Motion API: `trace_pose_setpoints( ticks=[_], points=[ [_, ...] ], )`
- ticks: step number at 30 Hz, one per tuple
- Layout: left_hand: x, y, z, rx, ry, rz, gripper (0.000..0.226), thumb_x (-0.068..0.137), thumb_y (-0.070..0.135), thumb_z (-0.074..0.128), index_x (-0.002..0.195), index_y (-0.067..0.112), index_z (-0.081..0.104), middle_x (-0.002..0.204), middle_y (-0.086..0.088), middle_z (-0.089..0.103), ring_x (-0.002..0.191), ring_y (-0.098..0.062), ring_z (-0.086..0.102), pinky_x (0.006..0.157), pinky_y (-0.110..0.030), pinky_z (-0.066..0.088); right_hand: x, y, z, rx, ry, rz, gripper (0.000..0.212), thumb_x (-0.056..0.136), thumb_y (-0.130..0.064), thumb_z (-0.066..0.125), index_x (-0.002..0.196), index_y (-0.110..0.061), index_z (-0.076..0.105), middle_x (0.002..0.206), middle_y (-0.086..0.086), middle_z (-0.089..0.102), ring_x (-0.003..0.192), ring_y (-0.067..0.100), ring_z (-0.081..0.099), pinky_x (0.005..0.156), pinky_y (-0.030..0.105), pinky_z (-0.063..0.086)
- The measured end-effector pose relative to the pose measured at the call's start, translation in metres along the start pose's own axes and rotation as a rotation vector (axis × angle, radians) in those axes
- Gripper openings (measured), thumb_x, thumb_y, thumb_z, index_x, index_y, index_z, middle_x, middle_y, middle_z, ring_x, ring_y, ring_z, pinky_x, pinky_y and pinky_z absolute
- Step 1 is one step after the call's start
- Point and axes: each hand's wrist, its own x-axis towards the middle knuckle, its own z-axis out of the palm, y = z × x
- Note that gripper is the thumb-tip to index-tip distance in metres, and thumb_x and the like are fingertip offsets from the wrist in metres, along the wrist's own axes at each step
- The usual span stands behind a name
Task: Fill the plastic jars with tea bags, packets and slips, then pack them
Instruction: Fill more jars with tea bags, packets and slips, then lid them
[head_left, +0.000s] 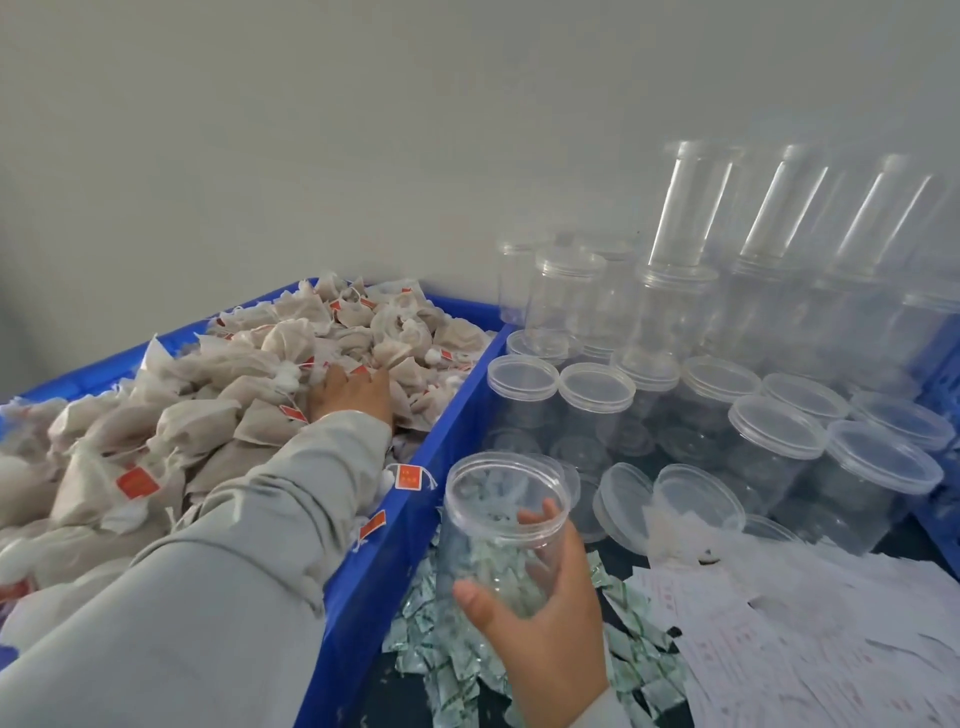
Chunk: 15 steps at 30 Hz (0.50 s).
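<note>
My right hand (545, 618) grips an open clear plastic jar (501, 525), held upright just right of the blue crate's wall; the jar looks empty. My left hand (350, 392) reaches into the blue crate (415, 478) and lies on the heap of tea bags (218, 395), its fingers buried among them; whether they hold a bag is hidden. Small green-and-white packets (441, 654) lie in a pile under the jar. White paper slips (779, 644) with red print are spread at the lower right.
Many clear lidded jars (779, 431) stand and lie to the right, with taller stacks (691, 208) behind against the wall. Loose lids (623, 499) lean near the slips. Another blue crate edge (940, 395) shows at the far right.
</note>
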Motion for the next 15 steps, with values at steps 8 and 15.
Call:
trace_pose_setpoints(
  ticks=[8, 15],
  points=[
    [0.001, 0.006, -0.003, 0.075, 0.007, -0.02, 0.044, 0.082, 0.022, 0.063, 0.125, 0.021, 0.054, 0.136, -0.005, 0.045, 0.132, -0.032, 0.029, 0.104, -0.044, 0.031, -0.002, 0.016, -0.015, -0.081, -0.038, 0.021, 0.088, 0.045, -0.054, 0.083, 0.115, -0.073, 0.032, 0.121, -0.035, 0.05, 0.114, -0.015, 0.048, 0.083, -0.002, 0.038],
    [0.001, 0.002, -0.014, -0.353, 0.28, 0.176, 0.027, 0.088, 0.012, 0.049, 0.112, 0.015, 0.062, 0.122, -0.006, 0.057, 0.111, -0.026, 0.051, 0.095, -0.031, 0.037, 0.001, 0.018, -0.018, -0.044, 0.019, 0.049, 0.084, 0.044, -0.051, 0.082, 0.11, -0.075, 0.035, 0.118, -0.038, 0.051, 0.11, -0.016, 0.05, 0.078, -0.002, 0.041]
  ],
)
